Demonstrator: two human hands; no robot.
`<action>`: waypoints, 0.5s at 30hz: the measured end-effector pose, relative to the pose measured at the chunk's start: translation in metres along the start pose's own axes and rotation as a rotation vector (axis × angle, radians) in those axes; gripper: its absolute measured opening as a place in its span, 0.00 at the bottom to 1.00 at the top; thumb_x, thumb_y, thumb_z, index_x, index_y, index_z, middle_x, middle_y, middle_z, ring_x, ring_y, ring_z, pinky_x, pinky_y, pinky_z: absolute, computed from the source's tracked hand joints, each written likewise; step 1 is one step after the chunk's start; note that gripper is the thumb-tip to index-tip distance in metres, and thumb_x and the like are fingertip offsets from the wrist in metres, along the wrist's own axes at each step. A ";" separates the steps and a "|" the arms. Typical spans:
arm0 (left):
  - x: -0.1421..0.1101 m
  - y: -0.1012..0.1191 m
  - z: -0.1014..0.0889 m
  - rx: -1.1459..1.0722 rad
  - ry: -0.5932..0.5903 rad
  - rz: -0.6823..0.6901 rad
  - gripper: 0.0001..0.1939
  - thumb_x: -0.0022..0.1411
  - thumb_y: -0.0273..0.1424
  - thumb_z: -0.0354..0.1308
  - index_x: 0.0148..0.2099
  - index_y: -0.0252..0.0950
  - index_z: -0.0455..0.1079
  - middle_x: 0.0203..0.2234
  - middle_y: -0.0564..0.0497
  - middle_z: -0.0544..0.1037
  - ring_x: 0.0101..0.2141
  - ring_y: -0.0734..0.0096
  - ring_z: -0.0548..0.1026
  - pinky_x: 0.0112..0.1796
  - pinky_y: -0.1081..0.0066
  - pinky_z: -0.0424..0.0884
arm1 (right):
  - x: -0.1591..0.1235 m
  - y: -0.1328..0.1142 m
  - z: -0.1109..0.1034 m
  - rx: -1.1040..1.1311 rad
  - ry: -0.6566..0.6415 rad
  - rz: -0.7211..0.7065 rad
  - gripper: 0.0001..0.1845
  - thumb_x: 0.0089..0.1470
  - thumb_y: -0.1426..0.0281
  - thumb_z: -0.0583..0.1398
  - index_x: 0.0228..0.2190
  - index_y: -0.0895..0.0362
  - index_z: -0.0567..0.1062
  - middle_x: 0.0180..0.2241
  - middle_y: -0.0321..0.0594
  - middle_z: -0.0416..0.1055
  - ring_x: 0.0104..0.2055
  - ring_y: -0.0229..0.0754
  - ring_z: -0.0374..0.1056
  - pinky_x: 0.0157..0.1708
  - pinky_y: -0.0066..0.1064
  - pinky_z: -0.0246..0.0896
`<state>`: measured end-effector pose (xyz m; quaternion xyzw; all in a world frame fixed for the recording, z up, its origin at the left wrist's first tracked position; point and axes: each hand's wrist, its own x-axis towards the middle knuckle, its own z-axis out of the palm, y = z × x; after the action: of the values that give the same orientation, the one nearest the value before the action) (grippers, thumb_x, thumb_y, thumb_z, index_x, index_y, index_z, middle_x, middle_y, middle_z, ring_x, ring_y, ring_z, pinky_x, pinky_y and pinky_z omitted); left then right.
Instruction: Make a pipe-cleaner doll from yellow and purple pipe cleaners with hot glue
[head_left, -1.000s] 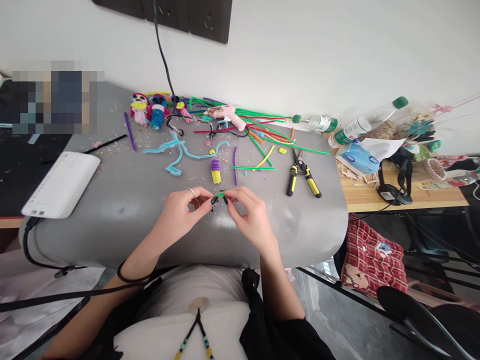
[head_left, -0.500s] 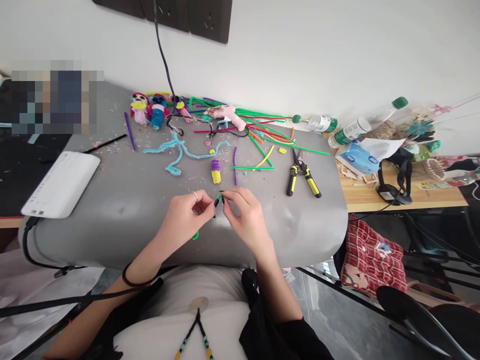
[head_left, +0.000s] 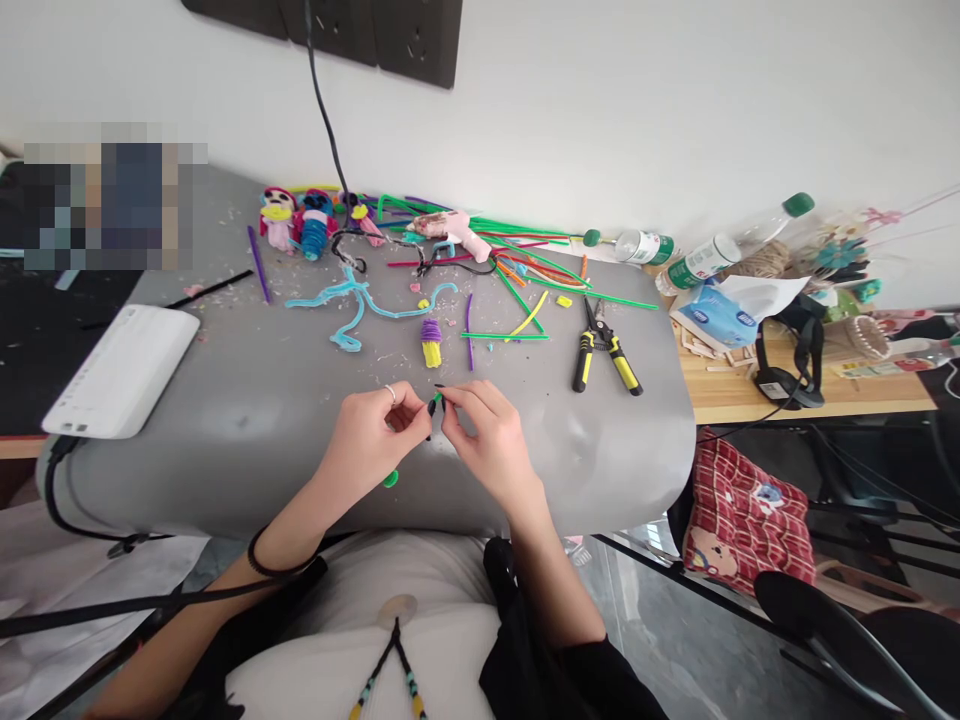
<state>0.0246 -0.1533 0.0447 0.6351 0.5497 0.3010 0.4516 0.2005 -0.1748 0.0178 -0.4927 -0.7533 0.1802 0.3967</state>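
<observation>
Between the fingertips of both hands is a short piece of green pipe cleaner, mostly covered by the fingers. My left hand pinches it from the left, with a ring on one finger. From the right, my right hand pinches it between thumb and forefinger. A small green coil shows just below my left hand. Beyond the hands stands a small purple and yellow wound pipe-cleaner piece. A light-blue branching pipe-cleaner figure lies farther left.
Yellow-handled pliers lie open at right. A pink glue gun rests among green pipe cleaners at the back. Small dolls stand at back left. A white power bank sits left, bottles at right.
My right hand has shifted very slightly left, closer to the left fingertips. Both hands still pinch the green piece; the things on the table have stayed put.
</observation>
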 end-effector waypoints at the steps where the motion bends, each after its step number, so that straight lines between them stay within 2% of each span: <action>1: 0.000 0.000 0.000 -0.001 -0.002 0.001 0.09 0.55 0.37 0.56 0.24 0.41 0.68 0.18 0.56 0.75 0.21 0.71 0.72 0.26 0.72 0.69 | 0.000 0.000 0.000 0.003 -0.001 0.003 0.12 0.68 0.74 0.56 0.46 0.55 0.79 0.39 0.46 0.79 0.40 0.45 0.72 0.41 0.38 0.73; 6: 0.000 0.000 0.001 0.000 -0.011 0.010 0.09 0.55 0.36 0.56 0.24 0.41 0.67 0.18 0.56 0.74 0.21 0.71 0.71 0.26 0.72 0.68 | 0.000 0.002 0.003 -0.001 -0.015 0.031 0.12 0.68 0.74 0.56 0.44 0.53 0.79 0.37 0.44 0.79 0.39 0.44 0.73 0.41 0.37 0.72; 15: 0.001 0.002 -0.001 0.022 -0.083 0.052 0.09 0.55 0.37 0.54 0.24 0.41 0.65 0.17 0.56 0.72 0.20 0.72 0.68 0.24 0.72 0.64 | -0.002 0.003 0.013 -0.014 0.117 -0.044 0.09 0.66 0.76 0.56 0.39 0.54 0.76 0.32 0.40 0.76 0.34 0.42 0.70 0.35 0.33 0.69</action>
<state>0.0247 -0.1516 0.0469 0.6661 0.5171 0.2799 0.4589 0.1926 -0.1740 0.0074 -0.4886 -0.7407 0.1370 0.4404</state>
